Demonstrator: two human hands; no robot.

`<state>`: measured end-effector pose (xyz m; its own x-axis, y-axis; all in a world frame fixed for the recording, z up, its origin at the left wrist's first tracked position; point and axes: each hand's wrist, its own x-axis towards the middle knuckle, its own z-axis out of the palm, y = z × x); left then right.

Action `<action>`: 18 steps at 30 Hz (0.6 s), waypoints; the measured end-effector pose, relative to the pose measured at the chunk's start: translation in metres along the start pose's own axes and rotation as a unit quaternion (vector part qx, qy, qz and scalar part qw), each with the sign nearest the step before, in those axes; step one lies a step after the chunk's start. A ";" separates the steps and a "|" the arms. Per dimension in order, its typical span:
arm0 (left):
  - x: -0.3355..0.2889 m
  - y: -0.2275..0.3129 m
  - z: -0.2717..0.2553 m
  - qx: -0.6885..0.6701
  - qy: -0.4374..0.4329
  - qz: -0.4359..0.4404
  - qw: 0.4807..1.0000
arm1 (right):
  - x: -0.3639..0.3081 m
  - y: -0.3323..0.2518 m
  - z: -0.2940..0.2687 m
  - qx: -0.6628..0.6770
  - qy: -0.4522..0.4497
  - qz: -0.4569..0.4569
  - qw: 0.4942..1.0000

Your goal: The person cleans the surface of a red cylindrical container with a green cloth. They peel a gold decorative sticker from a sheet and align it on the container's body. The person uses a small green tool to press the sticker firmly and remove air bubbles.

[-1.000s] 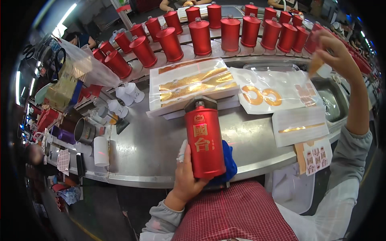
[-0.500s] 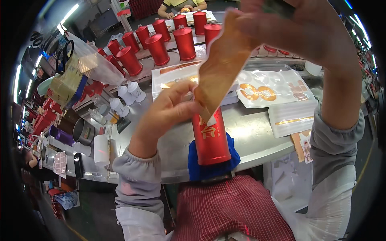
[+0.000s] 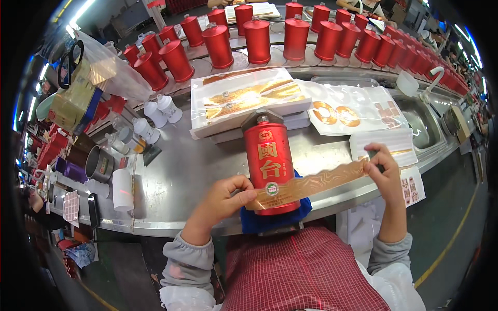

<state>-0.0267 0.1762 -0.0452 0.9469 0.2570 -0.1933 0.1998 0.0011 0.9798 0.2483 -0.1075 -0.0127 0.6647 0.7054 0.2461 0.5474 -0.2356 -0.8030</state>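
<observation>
A red bottle [image 3: 280, 142] with gold lettering lies tilted toward me on a blue cloth [image 3: 302, 210] at the steel bench's front edge. Across its lower part stretches a long gold label strip [image 3: 324, 181] with a wavy upper edge and a small round emblem. My left hand [image 3: 222, 202] pinches the strip's left end between thumb and fingers, beside the bottle. The other end, out to the right, is pinched by my right hand [image 3: 385, 173]. Whether the strip's back is stuck to the bottle cannot be told.
Behind the bottle lies a stack of gold label sheets [image 3: 249, 98]; a sheet with round gold stickers [image 3: 334, 114] is right of it. Red bottles [image 3: 258, 41] line the conveyor beyond. White bottles [image 3: 168, 109] and a paper roll [image 3: 123, 190] stand left, a sink [image 3: 423, 124] right.
Both hands have come down with the strip, the right one far lower. The strip went from slanting high over the bottle to lying stretched sideways across its lower part.
</observation>
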 end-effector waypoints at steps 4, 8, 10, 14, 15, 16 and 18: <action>0.000 -0.004 0.003 0.028 0.026 0.036 0.999 | -0.014 0.024 0.012 0.027 0.007 0.019 0.999; 0.000 0.001 0.007 0.012 0.036 0.028 0.999 | -0.017 0.026 0.016 0.020 -0.004 0.052 0.998; 0.000 0.000 0.007 0.007 0.031 0.031 0.999 | -0.017 0.027 0.018 0.020 -0.008 0.053 0.998; 0.000 -0.001 0.006 0.022 0.028 0.051 0.998 | -0.015 0.027 0.024 0.015 -0.018 0.040 0.999; 0.000 -0.001 0.006 0.031 0.029 0.056 0.998 | -0.014 0.026 0.025 0.011 -0.022 0.040 0.999; 0.001 -0.002 0.006 0.028 0.027 0.055 0.998 | -0.014 0.027 0.026 0.013 -0.022 0.041 0.999; 0.001 -0.005 0.005 0.021 0.024 0.053 0.998 | -0.014 0.029 0.028 0.016 -0.020 0.044 0.999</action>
<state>-0.0255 0.1713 -0.0504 0.9503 0.2998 -0.0842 0.1096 -0.0689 0.9916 0.2407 -0.1054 -0.0552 0.6884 0.7091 0.1529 0.4707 -0.2763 -0.8379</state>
